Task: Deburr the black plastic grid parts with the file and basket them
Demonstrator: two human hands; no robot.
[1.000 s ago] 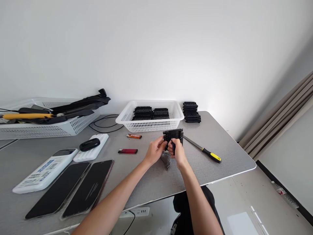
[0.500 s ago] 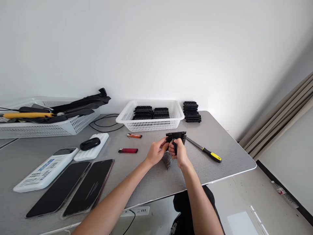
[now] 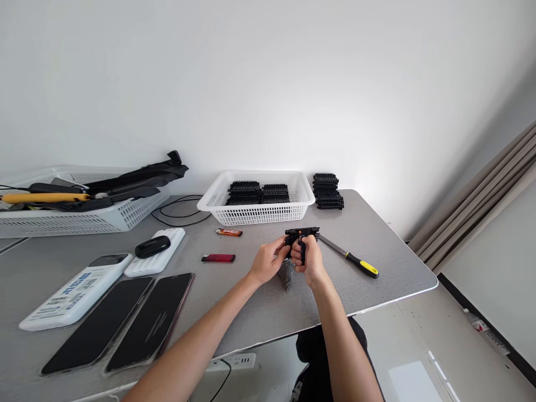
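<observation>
Right, from my remote seat I've got the left hand (image 3: 268, 262) pinching the left edge of a black, ridged plastic panel (image 3: 309, 230), thumb against fingers, apparently to steady it, while the right hand (image 3: 312, 261) curls round a slim black lighter-like stick (image 3: 302, 252), thumb up near its top, where a small orange glow shows against the panel. So the panel sits between both hands, seemingly lifted, I'd judge to give that glow a face to reach. Just below lies a crumpled grey cloth-like bundle (image 3: 287, 274); to the right, a long metal file with a black-and-yellow handle (image 3: 362, 266), grip end towards me, probably for easy grabbing. Under it all, a grey textured table (image 3: 397, 273). Farther back, a white perforated plastic basket (image 3: 259, 214) corrals similar black panels (image 3: 244, 192), a black ridged stack (image 3: 328, 192) just beside it, then plain white wall (image 3: 268, 84) and a beige curtain (image 3: 481, 195) at far right
</observation>
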